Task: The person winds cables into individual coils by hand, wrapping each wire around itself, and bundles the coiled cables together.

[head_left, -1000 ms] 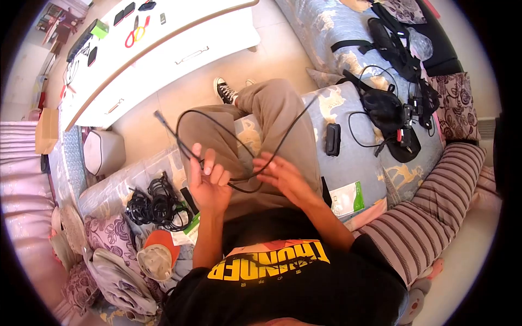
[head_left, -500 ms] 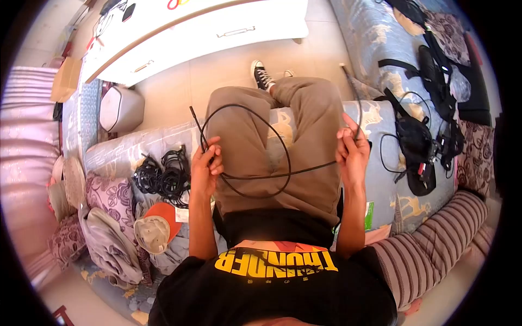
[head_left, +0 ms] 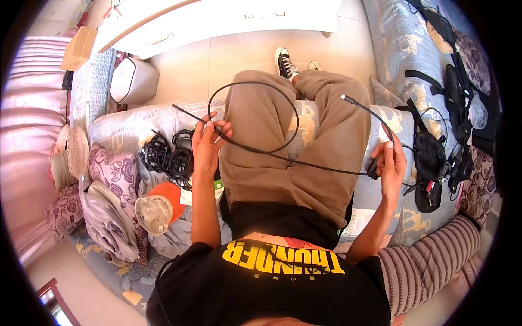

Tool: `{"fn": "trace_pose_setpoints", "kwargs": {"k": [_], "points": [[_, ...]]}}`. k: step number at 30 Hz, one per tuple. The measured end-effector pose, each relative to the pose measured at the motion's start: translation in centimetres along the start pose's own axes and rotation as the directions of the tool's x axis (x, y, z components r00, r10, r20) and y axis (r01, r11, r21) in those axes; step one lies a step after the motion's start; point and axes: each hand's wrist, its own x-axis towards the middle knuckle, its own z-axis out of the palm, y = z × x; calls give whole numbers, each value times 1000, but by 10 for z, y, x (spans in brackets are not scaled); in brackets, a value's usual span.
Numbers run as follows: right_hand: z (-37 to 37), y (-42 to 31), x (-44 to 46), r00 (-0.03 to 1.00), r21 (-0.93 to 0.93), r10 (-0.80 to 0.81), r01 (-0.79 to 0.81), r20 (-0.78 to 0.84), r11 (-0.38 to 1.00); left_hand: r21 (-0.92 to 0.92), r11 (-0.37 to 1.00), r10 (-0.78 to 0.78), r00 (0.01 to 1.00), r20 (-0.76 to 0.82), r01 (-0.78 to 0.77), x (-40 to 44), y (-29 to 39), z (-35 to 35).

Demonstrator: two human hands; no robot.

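A thin black cable (head_left: pixel 311 163) stretches across my lap, with a large round loop standing near my left hand (head_left: pixel 205 145). The fingers of that hand pinch the cable, and one plug end sticks out up and to the left. My right hand (head_left: pixel 390 163) grips the cable's other part. From its fingers the end with a light metal tip curves up and to the left, over my knee. A small black object (head_left: pixel 373 168) lies beside the right fingers, partly hidden.
Bundled black cables (head_left: pixel 171 157) and an orange cap (head_left: pixel 161 207) lie on the couch at left. Black bags with straps (head_left: pixel 429 155) lie at right. A white drawer cabinet (head_left: pixel 234 27) and a grey bin (head_left: pixel 134 81) stand ahead.
My right hand has moved away from my left, drawing the cable out across my lap. Both hands now hold it; a second ago the right hand's fingers were spread beside it.
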Motion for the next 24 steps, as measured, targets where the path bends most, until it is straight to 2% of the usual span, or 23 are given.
{"fn": "trace_pose_setpoints", "kwargs": {"k": [5, 8, 9, 12, 14, 17, 18, 19, 20, 21, 22, 24], "points": [[-20, -8, 1, 1000, -205, -16, 12, -17, 979, -67, 997, 34, 989, -145, -44, 3, 4, 3], [-33, -11, 3, 997, -261, -52, 38, -48, 965, -63, 994, 78, 991, -106, -85, 12, -12, -27], [-37, -11, 5, 997, -265, -59, 42, -58, 963, -102, 991, 74, 986, -150, -90, 10, -9, -20], [-46, -11, 8, 992, -259, -85, 57, -95, 964, -8, 992, 126, 983, -131, -128, 11, 3, -27], [-53, -14, 9, 989, -290, -108, 74, -103, 954, 28, 993, 117, 977, -178, -114, 13, 13, -26], [-52, -23, 11, 982, -347, -174, 136, -79, 928, 205, 961, 222, 958, -184, -184, 25, 16, -43], [-50, -27, 12, 977, -362, -204, 169, -61, 917, 254, 954, 225, 939, -262, -157, 32, 19, -46], [-47, -33, 13, 982, -405, -179, 142, -55, 903, 299, 935, 269, 930, -251, -189, 38, 18, -52], [-45, -27, 18, 953, -467, -303, 267, -3, 843, 343, 913, 313, 920, -237, -222, 44, 18, -58], [-39, -24, 22, 935, -471, -351, 332, 49, 817, 512, 850, 246, 952, -183, -122, 50, 24, -74], [-31, -26, 24, 913, -472, -394, 393, 102, 789, 522, 830, 309, 940, -143, -194, 53, 20, -71], [-12, -40, 22, 958, -475, -241, 286, 156, 832, 533, 777, 433, 899, -63, -336, 59, 11, -63]]}}
